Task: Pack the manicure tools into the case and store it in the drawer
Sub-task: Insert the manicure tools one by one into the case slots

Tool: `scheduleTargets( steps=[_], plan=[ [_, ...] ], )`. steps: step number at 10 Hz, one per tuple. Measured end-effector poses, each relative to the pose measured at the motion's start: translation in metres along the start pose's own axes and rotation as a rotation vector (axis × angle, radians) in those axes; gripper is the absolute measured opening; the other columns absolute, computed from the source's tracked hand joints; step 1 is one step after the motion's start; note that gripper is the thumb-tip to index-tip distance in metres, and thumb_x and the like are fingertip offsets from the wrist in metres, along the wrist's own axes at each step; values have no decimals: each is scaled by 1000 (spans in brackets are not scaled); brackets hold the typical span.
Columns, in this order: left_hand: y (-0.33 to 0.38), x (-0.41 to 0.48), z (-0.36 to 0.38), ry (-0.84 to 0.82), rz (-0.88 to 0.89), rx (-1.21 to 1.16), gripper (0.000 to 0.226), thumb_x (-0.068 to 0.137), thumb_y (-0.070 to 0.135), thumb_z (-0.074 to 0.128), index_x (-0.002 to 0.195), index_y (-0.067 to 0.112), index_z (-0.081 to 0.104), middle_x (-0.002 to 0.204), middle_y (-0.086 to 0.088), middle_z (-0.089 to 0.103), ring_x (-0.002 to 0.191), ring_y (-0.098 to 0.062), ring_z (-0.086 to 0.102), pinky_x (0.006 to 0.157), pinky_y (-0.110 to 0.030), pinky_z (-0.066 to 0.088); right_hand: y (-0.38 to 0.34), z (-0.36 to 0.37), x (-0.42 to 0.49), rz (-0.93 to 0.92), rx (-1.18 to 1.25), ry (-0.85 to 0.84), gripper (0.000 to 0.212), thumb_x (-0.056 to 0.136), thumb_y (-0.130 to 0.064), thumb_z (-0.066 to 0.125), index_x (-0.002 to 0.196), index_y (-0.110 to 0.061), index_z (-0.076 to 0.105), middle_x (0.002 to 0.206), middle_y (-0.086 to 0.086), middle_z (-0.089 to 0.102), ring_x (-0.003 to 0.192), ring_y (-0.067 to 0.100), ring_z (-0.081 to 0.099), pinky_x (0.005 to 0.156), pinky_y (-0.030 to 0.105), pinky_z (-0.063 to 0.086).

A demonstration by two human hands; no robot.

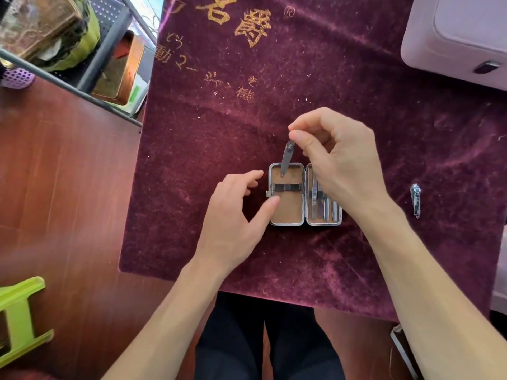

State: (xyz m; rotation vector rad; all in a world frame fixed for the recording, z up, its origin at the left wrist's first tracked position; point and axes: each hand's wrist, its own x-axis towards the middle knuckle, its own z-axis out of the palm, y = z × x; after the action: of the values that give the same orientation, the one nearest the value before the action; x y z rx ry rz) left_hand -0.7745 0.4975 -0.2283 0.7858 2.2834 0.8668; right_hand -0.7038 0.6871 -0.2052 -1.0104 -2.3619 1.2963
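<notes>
I look down at a counter (356,78) with a dark red velvet cloth on it, with gold writing near the top. A small metal case (304,194) lies open flat in the middle of the cloth, in two halves side by side.

My right hand (337,163) is above the case. Its thumb and first finger are pinched shut on the top end of a thin grey nail clipper (286,160). The clipper hangs down with its low tip over the top part of the left half of the case. That half has a dark strap (286,187) across its brown lining, and nothing is tucked under the strap.

My left hand (241,215) rests beside the case on the left. Its fingers are loose and a bit spread, holding nothing. The thumb tip touches the left edge of the case.

The right half of the case has several thin metal tools (323,205) standing in a row. My right hand hides the tops of them.

A second, shiny nail clipper (416,200) lies alone on the cloth, well apart to the right. A pale pink box (455,37) sits at the top right corner.
</notes>
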Motion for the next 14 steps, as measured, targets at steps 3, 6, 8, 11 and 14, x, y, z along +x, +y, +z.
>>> scheduleTargets(
  steps=[3, 6, 8, 11, 14],
  plan=[
    [-25, -22, 32, -21, 190, 416, 88, 90, 67, 57, 157, 14, 36, 167, 1, 30, 153, -17, 30, 123, -34, 21, 10, 14, -7, -6, -23, -7, 8, 99, -15, 72, 99, -18, 80, 80, -27, 68, 73, -11, 65, 69, 2, 43],
    [-34, -21, 45, 115, 261, 475, 76, 98, 61, 54, 154, 12, 44, 165, 0, 37, 151, -17, 35, 125, -35, 25, 10, 20, -7, 18, -29, -72, 11, 100, -17, 70, 102, -22, 80, 83, -22, 70, 72, -8, 63, 71, 5, 45],
    [-36, -21, 48, 146, 257, 506, 75, 98, 62, 52, 154, 13, 44, 164, 1, 37, 151, -16, 35, 124, -34, 25, 11, 22, -11, 39, -21, -62, 12, 101, -17, 68, 102, -23, 79, 84, -19, 72, 72, -7, 65, 70, 7, 48],
    [-40, -21, 52, 172, 268, 531, 74, 98, 63, 52, 154, 15, 44, 165, 1, 37, 151, -17, 36, 124, -35, 24, 18, 26, -19, 38, -30, -63, 13, 102, -17, 67, 100, -24, 78, 84, -15, 74, 73, -7, 66, 69, 5, 46],
    [-42, -21, 54, 178, 277, 563, 74, 99, 62, 51, 155, 15, 42, 165, 1, 35, 152, -18, 35, 124, -37, 27, 19, 30, -30, 45, -17, -44, 14, 103, -19, 66, 98, -25, 77, 82, -14, 75, 74, 1, 67, 80, 28, 57]
  ],
)
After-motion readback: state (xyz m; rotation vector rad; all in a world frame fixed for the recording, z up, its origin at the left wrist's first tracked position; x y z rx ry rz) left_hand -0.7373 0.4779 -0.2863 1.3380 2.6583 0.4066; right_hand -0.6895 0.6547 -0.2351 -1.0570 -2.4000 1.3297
